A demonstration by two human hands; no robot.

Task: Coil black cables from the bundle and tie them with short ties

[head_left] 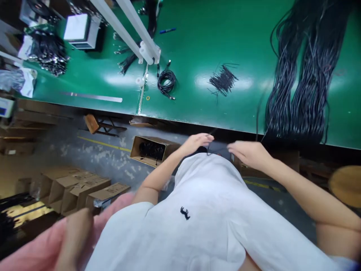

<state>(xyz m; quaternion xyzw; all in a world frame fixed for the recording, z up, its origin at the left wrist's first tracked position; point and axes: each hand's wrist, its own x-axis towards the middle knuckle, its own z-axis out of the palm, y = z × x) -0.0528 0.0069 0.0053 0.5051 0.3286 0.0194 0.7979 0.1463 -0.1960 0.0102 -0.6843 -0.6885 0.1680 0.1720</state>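
Note:
Both my hands are in front of my body, just below the table's near edge. My left hand is closed, its fingertips pinched on a thin black cable that dangles below them. My right hand is closed too, with thumb and fingers together; motion blurs the tips. A dark strand shows faintly between the two hands, and another black line drops over the table edge behind my right wrist. Ahead lies a pile of short black strips. To the right, a thick bundle of long black cables spreads over the table.
On the green table lie a coiled black cable, a blue pen and a steel ruler. White posts rise at the table joint. Cardboard boxes stand on the floor; a person's hand is at lower left.

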